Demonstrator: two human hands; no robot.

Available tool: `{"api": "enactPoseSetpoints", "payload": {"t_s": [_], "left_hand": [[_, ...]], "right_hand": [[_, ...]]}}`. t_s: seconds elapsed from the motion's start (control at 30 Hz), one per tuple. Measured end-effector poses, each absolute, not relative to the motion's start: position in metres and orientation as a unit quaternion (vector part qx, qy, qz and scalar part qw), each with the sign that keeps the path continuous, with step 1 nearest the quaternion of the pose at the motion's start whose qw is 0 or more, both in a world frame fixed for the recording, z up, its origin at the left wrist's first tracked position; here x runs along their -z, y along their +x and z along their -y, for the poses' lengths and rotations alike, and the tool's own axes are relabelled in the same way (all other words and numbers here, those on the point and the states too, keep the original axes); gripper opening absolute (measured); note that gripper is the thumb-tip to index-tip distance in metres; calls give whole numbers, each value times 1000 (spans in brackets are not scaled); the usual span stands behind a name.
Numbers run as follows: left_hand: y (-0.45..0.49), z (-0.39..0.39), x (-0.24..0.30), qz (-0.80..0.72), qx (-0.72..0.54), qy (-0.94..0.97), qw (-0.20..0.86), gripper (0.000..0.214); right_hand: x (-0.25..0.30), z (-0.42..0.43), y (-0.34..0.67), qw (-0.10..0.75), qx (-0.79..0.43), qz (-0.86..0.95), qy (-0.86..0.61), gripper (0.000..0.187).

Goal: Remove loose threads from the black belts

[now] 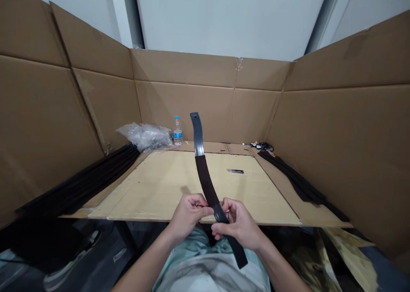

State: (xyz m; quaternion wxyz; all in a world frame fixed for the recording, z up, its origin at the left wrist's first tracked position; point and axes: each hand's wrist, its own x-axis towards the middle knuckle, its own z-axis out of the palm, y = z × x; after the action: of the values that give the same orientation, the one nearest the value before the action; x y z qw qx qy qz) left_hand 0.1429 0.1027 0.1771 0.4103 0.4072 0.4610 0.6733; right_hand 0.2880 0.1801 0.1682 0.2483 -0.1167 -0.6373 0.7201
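A long, curved, dark strap [198,138] stands tilted over the front edge of the table, a small hole near its upper end. Around its middle sits a dark brown, ribbed-looking sleeve [206,176]; the upper stretch of strap is bare and glossy. My left hand [192,210] pinches the left side at the sleeve's lower end, fingers curled. On the other side, my right hand [240,223] grips the strap just below the sleeve with thumb and fingers. The strap's lower end hangs past my right hand, over my lap. Some fingertips are hidden behind the strap.
Thread snips [235,171] lie on the wooden board [160,176]. At the back stand a water bottle [177,131] and clear plastic bags [149,136]. Dark strips are piled left [92,181] and right [294,178]. Cardboard walls [185,104] enclose the table.
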Motion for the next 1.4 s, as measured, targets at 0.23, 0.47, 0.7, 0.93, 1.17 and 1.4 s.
{"api": "enactPoseSetpoints", "payload": {"t_s": [0.23,0.47,0.7,0.93,1.17,1.4], "left_hand": [[145,-102,-176,-434,-670,419,432,41],[150,-103,-176,-455,-680,413,400,42],[150,-104,-173,-470,-703,369,385,44],[150,-111,-169,-462,-731,346,363,37],[146,-111,-168,-437,-721,392,367,27],[148,-108,-169,-394,-695,427,423,28]], "right_hand": [[-172,-174,285,285,-722,624,-89,45],[-168,-170,280,314,-709,614,-147,49],[-170,-171,279,342,-699,614,-135,46],[-171,-177,279,348,-715,595,-121,39],[-166,-179,277,323,-697,627,-128,35],[-168,-177,282,280,-721,628,-82,40]]}}
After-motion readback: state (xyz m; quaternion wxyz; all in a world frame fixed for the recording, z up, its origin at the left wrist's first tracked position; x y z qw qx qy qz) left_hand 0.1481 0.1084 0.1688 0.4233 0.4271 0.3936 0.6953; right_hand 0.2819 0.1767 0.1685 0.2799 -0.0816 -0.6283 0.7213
